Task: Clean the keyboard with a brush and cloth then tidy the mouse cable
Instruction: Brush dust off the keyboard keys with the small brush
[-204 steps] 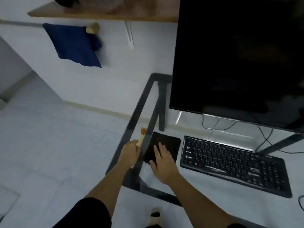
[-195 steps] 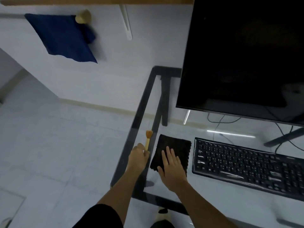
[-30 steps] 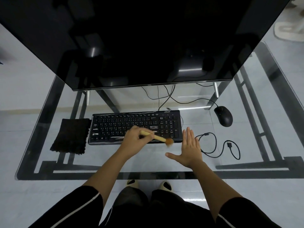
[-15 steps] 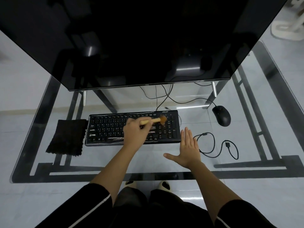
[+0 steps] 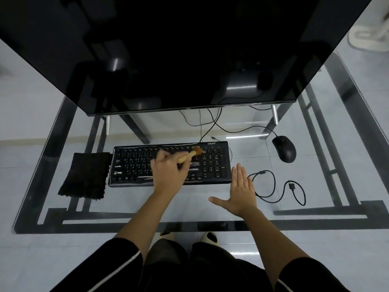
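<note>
Glass surface nearest: right hand is laid flat on it, fingers straight, thumb out, beside the keyboard. Brush is gripped by left hand, bristles on top row. Strokes should be kept light, row by row, w/ dust swept off the edge. Cloth is parked at left.

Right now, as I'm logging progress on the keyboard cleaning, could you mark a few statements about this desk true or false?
1. The left hand holds the brush over the keyboard. True.
2. The right hand grips the black cloth. False: it lies flat and open on the glass desk, right of the keyboard; the cloth lies left of the keyboard, untouched.
3. The mouse sits right of the keyboard. True.
4. The loose cable lies across the keys. False: it is on the glass, right of the right hand.
</note>
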